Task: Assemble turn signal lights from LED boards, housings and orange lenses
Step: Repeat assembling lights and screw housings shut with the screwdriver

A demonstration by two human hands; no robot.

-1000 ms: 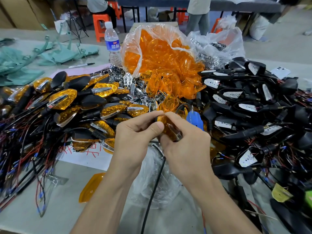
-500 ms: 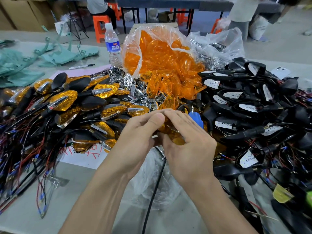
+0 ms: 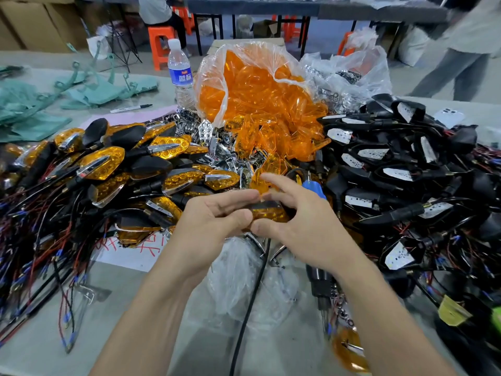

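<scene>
Pinching a turn signal light point(image 3: 269, 215) between thumb and fingers of the left hand point(image 3: 214, 229), above the counter point(image 3: 35, 354), just in front of the bag of orange lenses point(image 3: 257, 90). Holding the right hand point(image 3: 301, 229) spread beside it, thumb perhaps touching its near edge; too blurred to tell.

Finished lights point(image 3: 103, 169) left, housings point(image 3: 401, 169) right, lens bag point(image 3: 260, 85) behind, between them.

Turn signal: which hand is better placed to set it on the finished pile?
Likely left. The left hand pinches the turn signal, the finished pile lies on its side; the right hand is spread open.
</scene>
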